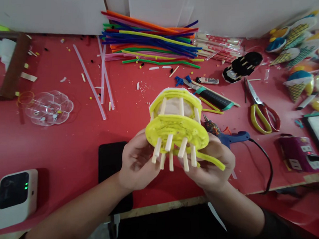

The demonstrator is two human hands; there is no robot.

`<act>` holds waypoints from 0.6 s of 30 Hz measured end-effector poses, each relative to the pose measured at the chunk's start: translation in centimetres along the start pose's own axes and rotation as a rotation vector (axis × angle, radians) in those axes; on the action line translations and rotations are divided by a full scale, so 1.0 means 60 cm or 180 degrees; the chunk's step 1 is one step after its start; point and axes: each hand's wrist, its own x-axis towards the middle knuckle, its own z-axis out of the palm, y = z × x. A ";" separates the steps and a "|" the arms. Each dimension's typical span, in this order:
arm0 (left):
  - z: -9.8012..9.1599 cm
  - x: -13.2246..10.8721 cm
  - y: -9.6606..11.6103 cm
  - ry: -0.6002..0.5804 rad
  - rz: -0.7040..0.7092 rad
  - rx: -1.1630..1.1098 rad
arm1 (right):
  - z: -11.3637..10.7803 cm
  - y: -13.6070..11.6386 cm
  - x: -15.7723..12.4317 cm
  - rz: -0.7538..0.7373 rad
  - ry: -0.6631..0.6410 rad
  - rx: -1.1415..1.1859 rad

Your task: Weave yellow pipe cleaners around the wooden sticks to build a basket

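Between my two hands is a small craft model made of yellow pipe cleaner and short wooden sticks. A yellow disc with several stick ends poking through it faces me, and a second yellow layer edged in white sits behind. My left hand grips the model's left side, its fingertips partly hidden behind the disc. On the other side my right hand holds the lower right edge, where a loose yellow pipe cleaner end sticks out.
Pipe cleaners lie in a heap at the back. Right of the model are a glue gun, a utility knife, scissors and a black craft model. A phone, a clear flower-shaped tray and a white device lie leftward.
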 end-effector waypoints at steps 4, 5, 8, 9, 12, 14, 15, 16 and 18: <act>-0.006 0.002 -0.010 -0.0487 0.0520 -0.0008 | -0.004 0.010 -0.006 -0.0052 0.0132 0.0036; -0.008 0.003 -0.012 -0.0546 0.0536 -0.0009 | -0.006 0.012 -0.008 -0.0011 0.0170 0.0028; -0.014 0.004 -0.015 -0.0616 0.0440 -0.0016 | -0.013 0.017 -0.010 0.0187 0.0248 0.0022; -0.015 0.005 -0.014 -0.0648 0.0405 0.0019 | -0.015 0.018 -0.011 0.0245 0.0253 0.0027; -0.019 0.009 -0.010 -0.0783 0.0446 0.0222 | -0.021 0.020 -0.010 0.0335 0.0229 0.0038; -0.022 0.013 -0.007 -0.0828 0.0629 0.0454 | -0.026 0.021 -0.008 0.0301 0.0147 0.0062; -0.024 0.016 -0.006 -0.0856 0.0755 0.0605 | -0.028 0.022 -0.006 0.0271 0.0098 0.0082; -0.026 0.018 -0.005 -0.0893 0.0874 0.0778 | -0.031 0.024 -0.005 0.0234 0.0039 0.0106; -0.028 0.020 -0.003 -0.0991 0.1069 0.1094 | -0.036 0.026 -0.001 0.0179 -0.0034 0.0164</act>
